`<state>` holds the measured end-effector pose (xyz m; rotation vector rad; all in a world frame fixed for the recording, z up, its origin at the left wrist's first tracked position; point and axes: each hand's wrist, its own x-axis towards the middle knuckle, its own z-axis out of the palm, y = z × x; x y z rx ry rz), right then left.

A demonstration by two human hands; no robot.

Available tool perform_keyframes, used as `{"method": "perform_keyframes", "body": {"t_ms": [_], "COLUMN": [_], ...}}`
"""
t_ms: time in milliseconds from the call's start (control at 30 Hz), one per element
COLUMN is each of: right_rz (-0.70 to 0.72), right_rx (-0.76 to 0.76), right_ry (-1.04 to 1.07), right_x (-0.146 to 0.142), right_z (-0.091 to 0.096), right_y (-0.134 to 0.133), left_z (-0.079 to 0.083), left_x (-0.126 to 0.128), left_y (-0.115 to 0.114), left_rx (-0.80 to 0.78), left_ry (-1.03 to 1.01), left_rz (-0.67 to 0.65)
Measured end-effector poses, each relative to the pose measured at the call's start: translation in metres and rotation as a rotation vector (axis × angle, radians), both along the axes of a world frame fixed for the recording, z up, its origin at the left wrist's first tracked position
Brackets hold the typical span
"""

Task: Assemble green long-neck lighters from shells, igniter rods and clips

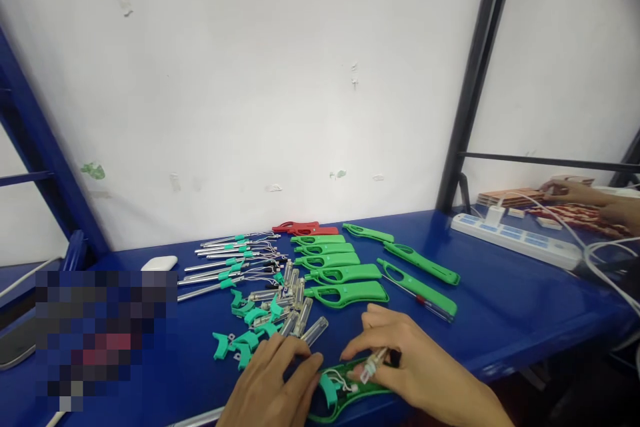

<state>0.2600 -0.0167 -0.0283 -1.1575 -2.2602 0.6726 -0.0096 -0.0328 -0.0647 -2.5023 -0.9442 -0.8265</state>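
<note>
On the table's front edge lies a green lighter half-shell (350, 400), with a teal trigger (329, 390), thin white wires and a dark piece inside. My left hand (275, 383) curls its fingers down at the trigger end of this shell, its thumb hidden; a silver metal tube (197, 419) sticks out beneath it. Between thumb and fingers, my right hand (420, 363) pinches a small clear lighter fuel tank (374, 365), tilted over the shell's cavity. Just beyond my left hand are loose teal triggers (245, 347) and a heap of clear fuel tanks (297, 300).
Metal tubes with wires (220, 267) lie at back left, near a white case (160, 263). Green shells (345, 273) and red shells (305, 229) are behind my hands. At right are a power strip (520, 240), cables and another person's hands (575, 193).
</note>
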Motion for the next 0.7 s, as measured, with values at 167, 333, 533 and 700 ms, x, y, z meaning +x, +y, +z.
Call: {"method": "perform_keyframes", "body": {"t_ms": [167,333,533,700], "right_rz": [0.110,0.127,0.103,0.064], "right_rx": [0.153,0.277,0.287,0.240], "right_ry": [-0.099,-0.169,-0.148,-0.062], "right_x": [-0.004,-0.003,-0.005,-0.011], "right_z": [-0.006,-0.010,-0.008,-0.009], "right_y": [0.006,0.004,0.000,-0.001], "left_z": [-0.008,-0.007,-0.009,-0.007], "left_x": [0.001,0.003,0.002,0.008], "left_y": [0.001,-0.002,-0.003,-0.002], "left_rx": [-0.050,-0.113,-0.078,-0.074], "left_ry": [0.008,-0.017,-0.041,-0.079], "left_rz": [-0.019,-0.037,0.003,0.019]}}
